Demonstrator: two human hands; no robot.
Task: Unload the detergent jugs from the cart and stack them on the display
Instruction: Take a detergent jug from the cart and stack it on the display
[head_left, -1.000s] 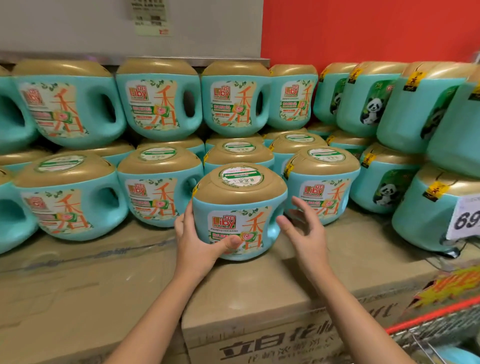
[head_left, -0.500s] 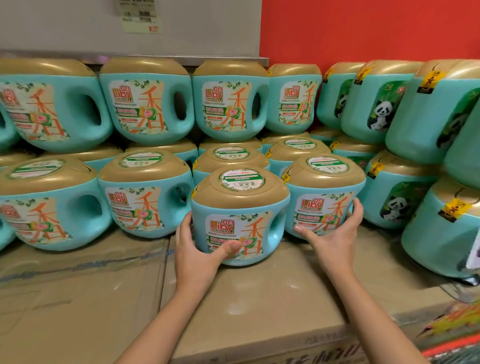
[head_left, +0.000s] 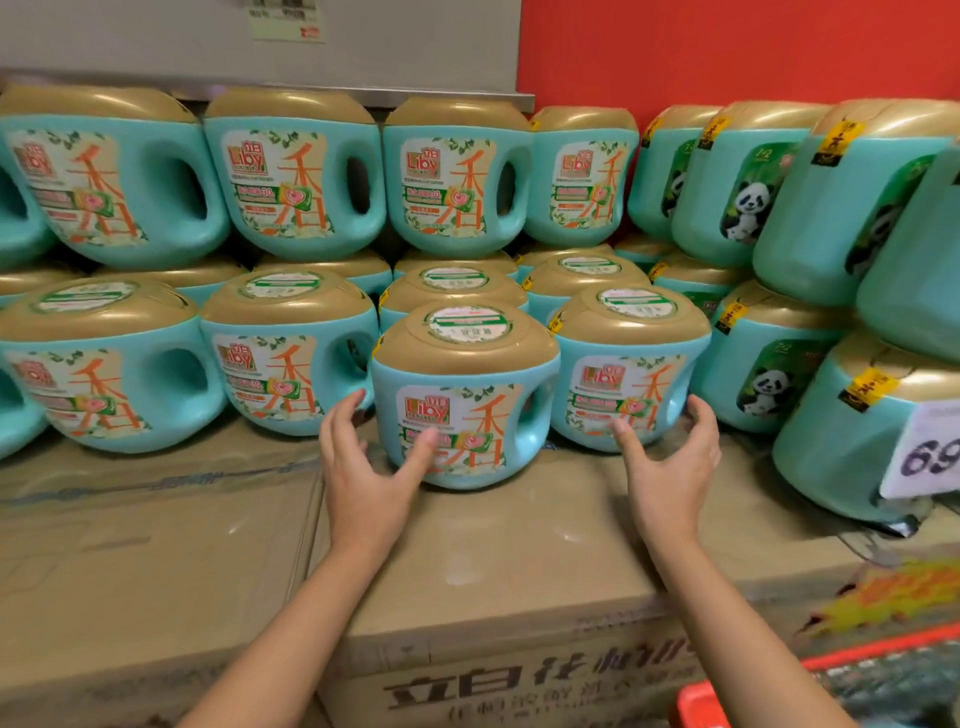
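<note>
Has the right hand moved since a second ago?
Yes. The right hand went rightward, from the handle of the front jug to the neighbouring jug.

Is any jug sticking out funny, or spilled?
Only the front jug: it stands on the cardboard box ahead of the neighbouring jug, between the left hand and right hand, so the line looks uneven. No spill or dent shows.

Jugs (head_left: 464, 347) over twenty; hands (head_left: 363, 470) two; cartons (head_left: 156, 551) two.

A teal detergent jug (head_left: 465, 395) with a gold cap stands upright on the carton display (head_left: 493, 561). Matching jugs (head_left: 291, 364) stand stacked in tiers just behind.
</note>
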